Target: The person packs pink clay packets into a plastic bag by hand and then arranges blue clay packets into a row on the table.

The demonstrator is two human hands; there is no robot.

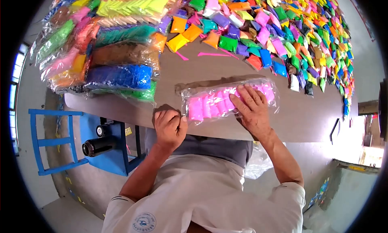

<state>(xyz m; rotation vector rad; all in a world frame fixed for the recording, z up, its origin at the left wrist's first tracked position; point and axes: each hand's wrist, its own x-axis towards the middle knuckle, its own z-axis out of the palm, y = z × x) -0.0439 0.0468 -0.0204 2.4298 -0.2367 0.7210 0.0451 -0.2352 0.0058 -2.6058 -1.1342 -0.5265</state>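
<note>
A clear plastic bag (194,96) lies near the table's front edge, with a row of small pink packets (211,107) inside it. My left hand (169,130) is closed at the bag's left end, its thumb and curled fingers at the plastic corner. Across the right part of the same bag rests my right hand (254,111), palm down with its fingers stretched out. Some packets under that hand are hidden.
Loose packets in many colours (262,31) are heaped over the back and right of the table (169,77). Filled clear bags (121,77) are stacked at the left. Pink strips (212,54) lie mid-table. A blue chair (103,152) holding a black flask (99,147) stands lower left.
</note>
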